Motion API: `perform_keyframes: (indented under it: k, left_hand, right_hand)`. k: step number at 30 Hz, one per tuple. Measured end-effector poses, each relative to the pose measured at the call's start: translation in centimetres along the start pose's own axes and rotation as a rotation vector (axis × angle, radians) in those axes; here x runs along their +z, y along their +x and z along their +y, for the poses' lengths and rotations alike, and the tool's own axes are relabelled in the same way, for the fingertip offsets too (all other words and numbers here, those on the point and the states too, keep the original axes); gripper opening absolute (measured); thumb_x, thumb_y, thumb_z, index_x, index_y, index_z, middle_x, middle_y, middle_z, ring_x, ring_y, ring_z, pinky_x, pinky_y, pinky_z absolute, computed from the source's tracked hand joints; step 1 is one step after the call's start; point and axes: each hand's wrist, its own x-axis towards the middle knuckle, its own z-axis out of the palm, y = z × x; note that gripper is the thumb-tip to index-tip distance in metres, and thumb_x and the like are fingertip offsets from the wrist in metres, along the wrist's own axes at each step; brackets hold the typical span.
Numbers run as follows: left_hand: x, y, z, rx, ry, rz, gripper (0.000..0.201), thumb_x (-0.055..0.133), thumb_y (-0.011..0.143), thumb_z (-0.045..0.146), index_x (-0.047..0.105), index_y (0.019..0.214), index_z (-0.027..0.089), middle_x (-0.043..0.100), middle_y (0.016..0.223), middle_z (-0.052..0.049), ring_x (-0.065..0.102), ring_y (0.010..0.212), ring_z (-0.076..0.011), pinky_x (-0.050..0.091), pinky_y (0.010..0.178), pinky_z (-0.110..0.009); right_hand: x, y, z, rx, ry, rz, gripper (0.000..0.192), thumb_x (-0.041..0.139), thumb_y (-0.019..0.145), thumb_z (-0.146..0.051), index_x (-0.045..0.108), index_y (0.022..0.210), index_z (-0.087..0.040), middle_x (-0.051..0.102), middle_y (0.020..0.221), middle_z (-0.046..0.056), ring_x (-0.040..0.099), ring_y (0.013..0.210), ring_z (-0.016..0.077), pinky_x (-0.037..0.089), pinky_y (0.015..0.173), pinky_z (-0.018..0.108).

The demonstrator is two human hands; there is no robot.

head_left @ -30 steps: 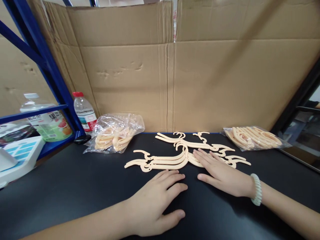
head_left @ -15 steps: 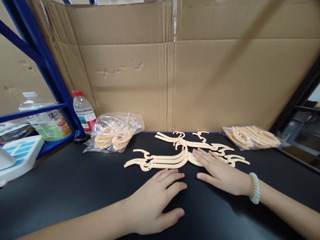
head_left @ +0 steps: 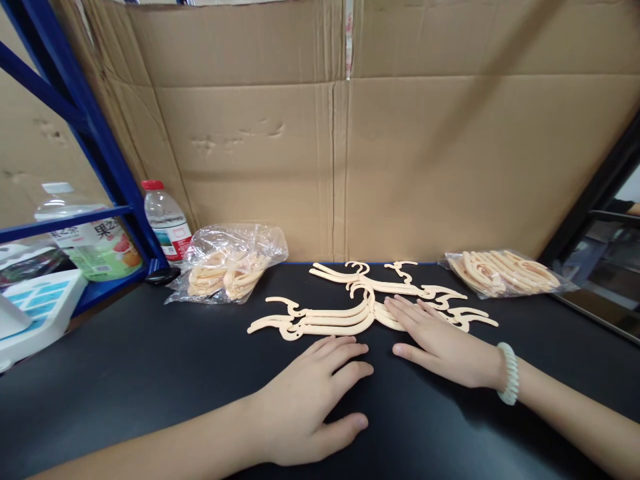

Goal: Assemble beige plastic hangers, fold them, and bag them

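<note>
Ideally, both flat, empty hands press evenly: right hand [head_left: 445, 347] fingertips on the cream hangers [head_left: 370, 307] at twelve o'clock, left hand [head_left: 310, 400] just short.

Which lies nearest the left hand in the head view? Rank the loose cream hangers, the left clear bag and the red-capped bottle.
From the left hand:
1. Loose cream plastic hangers, just beyond its fingers.
2. Clear plastic bag of hangers, back left.
3. Red-capped water bottle, farther left by the blue rack.

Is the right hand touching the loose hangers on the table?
Touching: in the head view the right hand lies flat with its fingertips on the loose hangers.
</note>
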Motion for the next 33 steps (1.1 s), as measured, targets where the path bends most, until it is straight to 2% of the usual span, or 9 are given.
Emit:
perform_keyframes:
  k: [11,16,19,22,24,25,27,30,33]
  left_hand:
    - [0.1,0.1,0.0,-0.006,-0.011,-0.008,0.048,0.057,0.086,0.034,0.051,0.131,0.017,0.045,0.143,-0.013,0.037,0.133,-0.0291,0.031,0.111,-0.046]
    - [0.1,0.0,0.0,-0.008,-0.006,-0.009,0.049,0.057,0.085,0.033,0.051,0.131,0.016,0.045,0.143,-0.013,0.038,0.133,-0.0296,0.032,0.111,-0.046]
    - [0.1,0.0,0.0,-0.001,0.0,-0.007,0.049,0.056,0.086,0.033,0.05,0.131,0.016,0.044,0.143,-0.014,0.037,0.133,-0.0298,0.033,0.11,-0.046]
    - [0.2,-0.1,-0.1,0.005,0.005,0.001,0.048,0.055,0.087,0.034,0.05,0.131,0.016,0.044,0.143,-0.014,0.036,0.134,-0.03,0.032,0.11,-0.047]
    - [0.2,-0.1,-0.1,0.007,0.002,0.005,0.048,0.055,0.087,0.034,0.051,0.13,0.017,0.045,0.143,-0.013,0.036,0.134,-0.0299,0.032,0.11,-0.047]
    - [0.2,-0.2,-0.1,0.008,0.001,0.008,0.047,0.055,0.086,0.035,0.051,0.13,0.017,0.045,0.143,-0.013,0.036,0.134,-0.0298,0.032,0.11,-0.047]
    - [0.2,-0.3,-0.1,0.01,0.003,0.013,0.047,0.055,0.087,0.035,0.051,0.13,0.017,0.045,0.142,-0.014,0.037,0.133,-0.0296,0.032,0.11,-0.047]
    - [0.1,-0.3,-0.1,0.019,0.005,0.02,0.047,0.054,0.087,0.034,0.051,0.13,0.017,0.046,0.141,-0.014,0.038,0.133,-0.0297,0.033,0.11,-0.047]
    - [0.2,-0.4,-0.1,0.037,-0.005,0.041,0.045,0.055,0.087,0.034,0.051,0.129,0.018,0.047,0.14,-0.015,0.039,0.132,-0.03,0.033,0.109,-0.048]
  right_hand:
    - [0.2,0.2,0.2,-0.007,0.009,0.018,0.077,0.028,0.092,-0.061,0.021,0.149,-0.009,0.02,0.154,0.014,0.013,0.143,0.0309,0.014,0.115,0.055]
    - [0.5,-0.1,0.4,-0.031,-0.006,0.069,0.076,0.032,0.092,-0.06,0.026,0.148,-0.008,0.026,0.152,0.016,0.02,0.142,0.0319,0.019,0.114,0.055]
    - [0.5,0.1,0.8,-0.075,-0.007,0.168,0.072,0.037,0.092,-0.057,0.033,0.145,-0.01,0.034,0.15,0.016,0.028,0.139,0.0313,0.027,0.112,0.053]
    - [0.0,1.1,1.9,-0.115,0.023,0.384,0.055,0.042,0.093,-0.045,0.042,0.14,-0.017,0.046,0.142,0.013,0.042,0.132,0.0272,0.037,0.107,0.047]
    - [-0.8,2.2,3.2,-0.074,0.013,0.532,0.041,0.044,0.093,-0.034,0.053,0.129,-0.019,0.057,0.131,0.011,0.051,0.123,0.0249,0.042,0.103,0.043]
    - [-1.3,2.9,3.9,-0.03,-0.012,0.543,0.035,0.047,0.092,-0.03,0.059,0.122,-0.018,0.062,0.124,0.011,0.056,0.117,0.0244,0.044,0.101,0.04]
    - [-2.4,4.5,5.3,0.133,-0.063,0.503,0.027,0.048,0.091,-0.024,0.066,0.11,-0.018,0.068,0.113,0.008,0.062,0.107,0.0209,0.047,0.096,0.033]
    - [-3.8,6.9,7.1,0.217,-0.103,0.448,0.023,0.051,0.088,-0.018,0.071,0.099,-0.018,0.073,0.099,0.007,0.067,0.092,0.0191,0.051,0.084,0.028]
    - [-4.3,9.3,8.1,0.274,-0.159,0.393,0.019,0.054,0.086,-0.016,0.072,0.094,-0.019,0.074,0.095,0.006,0.068,0.089,0.0195,0.05,0.08,0.027]
